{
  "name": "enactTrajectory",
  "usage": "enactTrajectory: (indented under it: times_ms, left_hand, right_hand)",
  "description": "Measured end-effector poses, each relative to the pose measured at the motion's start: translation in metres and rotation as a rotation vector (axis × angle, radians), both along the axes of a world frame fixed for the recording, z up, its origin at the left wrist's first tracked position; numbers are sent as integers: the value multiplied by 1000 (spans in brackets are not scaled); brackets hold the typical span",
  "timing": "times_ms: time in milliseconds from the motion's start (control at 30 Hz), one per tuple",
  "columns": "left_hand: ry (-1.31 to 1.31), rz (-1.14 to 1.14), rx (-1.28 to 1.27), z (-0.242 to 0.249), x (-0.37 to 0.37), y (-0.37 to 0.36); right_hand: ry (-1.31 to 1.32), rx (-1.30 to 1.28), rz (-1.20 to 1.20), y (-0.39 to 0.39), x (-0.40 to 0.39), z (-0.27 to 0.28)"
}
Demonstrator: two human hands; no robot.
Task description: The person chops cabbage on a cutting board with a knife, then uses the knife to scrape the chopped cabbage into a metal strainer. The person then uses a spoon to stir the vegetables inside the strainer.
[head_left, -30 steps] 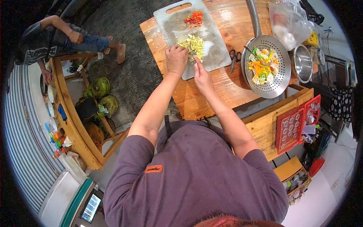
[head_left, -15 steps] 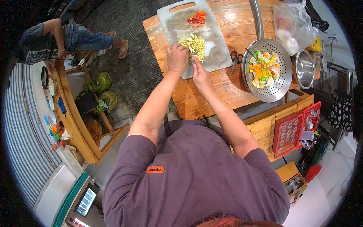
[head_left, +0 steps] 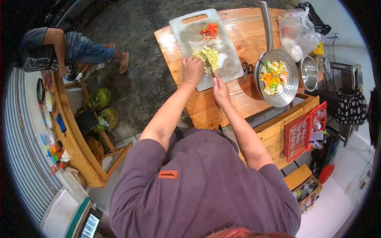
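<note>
Chopped pale-yellow pieces [head_left: 213,55] lie heaped mid-cutting board [head_left: 230,73], apparently at the chopping step: right hand [head_left: 221,91], fingers gripping knife [head_left: 212,69]; left hand [head_left: 192,70], fingers curled at heap, hold indeterminable; next cut calls for fingertips clear.
</note>
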State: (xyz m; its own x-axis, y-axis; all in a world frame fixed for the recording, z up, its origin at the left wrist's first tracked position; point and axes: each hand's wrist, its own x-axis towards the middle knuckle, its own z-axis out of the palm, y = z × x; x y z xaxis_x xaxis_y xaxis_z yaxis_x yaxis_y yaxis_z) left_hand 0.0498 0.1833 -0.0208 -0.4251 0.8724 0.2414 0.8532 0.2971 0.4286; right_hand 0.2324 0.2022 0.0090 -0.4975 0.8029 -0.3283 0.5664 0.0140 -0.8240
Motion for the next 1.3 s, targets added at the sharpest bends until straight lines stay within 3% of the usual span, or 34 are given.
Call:
enactTrajectory:
  times_ms: [33, 100, 267, 367, 433, 567, 633, 700, 767, 1067, 1267, 1300]
  left_hand:
    - [-3, 6, 2, -2, 1, -3]
    - [3, -24, 139, -3, 0, -5]
    - [-12, -9, 165, -5, 1, -10]
    - [-40, 38, 132, -1, -3, -8]
    - [-34, 66, 115, -1, -3, -8]
    - [5, 65, 37, 1, -9, -2]
    - [21, 31, -98, -1, -8, 3]
    - [65, 46, -174, -19, -10, 10]
    - [141, 77, -120, -35, -8, 11]
    - [49, 106, -152, 0, -4, 6]
    - [-6, 122, -52, -10, -6, 7]
    - [-5, 138, -17, -17, -1, 5]
  right_hand:
    - [6, -107, -39, 0, 1, 8]
    - [9, -73, -12, 3, 0, 5]
    - [-2, -40, 38, 8, -4, 16]
    - [-139, -252, 29, 10, -9, 24]
    - [-14, -31, 53, 6, -9, 12]
    - [-91, -165, 104, 7, -10, 9]
    - [35, 76, 93, 2, -9, -21]
    - [109, -95, 82, 3, -13, 0]
    - [183, 38, 101, 2, -14, -37]
    - [50, 205, 168, 9, -19, -48]
    - [-206, 195, 234, 11, -16, -22]
    - [-189, 310, 246, 9, -15, -30]
